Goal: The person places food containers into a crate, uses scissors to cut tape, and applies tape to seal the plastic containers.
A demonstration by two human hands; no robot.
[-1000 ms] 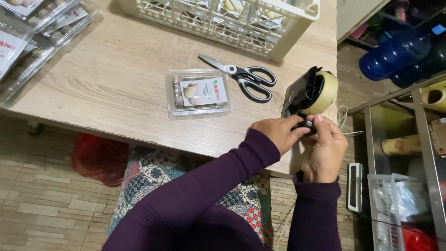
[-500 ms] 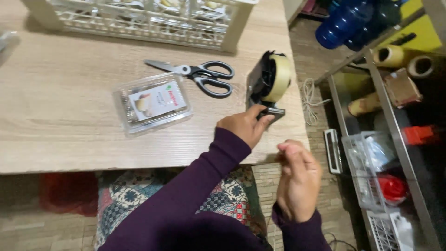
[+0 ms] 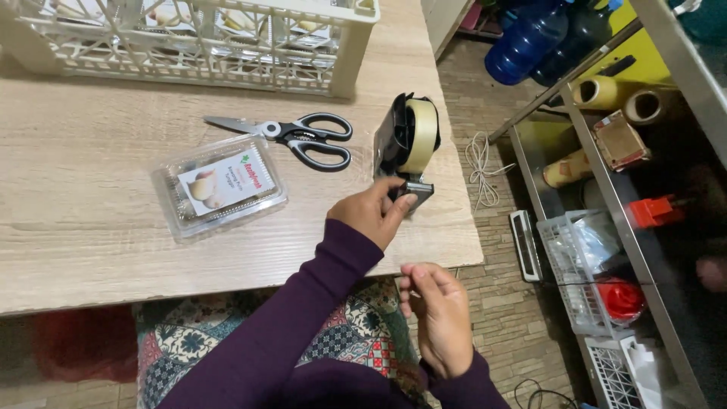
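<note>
Tape dispenser (image 3: 409, 148), near table (image 3: 91, 235) right edge: left hand (image 3: 372, 212) grip closed on its base. Right hand (image 3: 438, 318): fingertips pinched, contents not discernible.

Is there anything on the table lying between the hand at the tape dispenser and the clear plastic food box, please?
Nothing visible does. The left hand rests on the tape dispenser, and only bare table separates it from the clear box. The scissors lie farther back, off that line.
</note>
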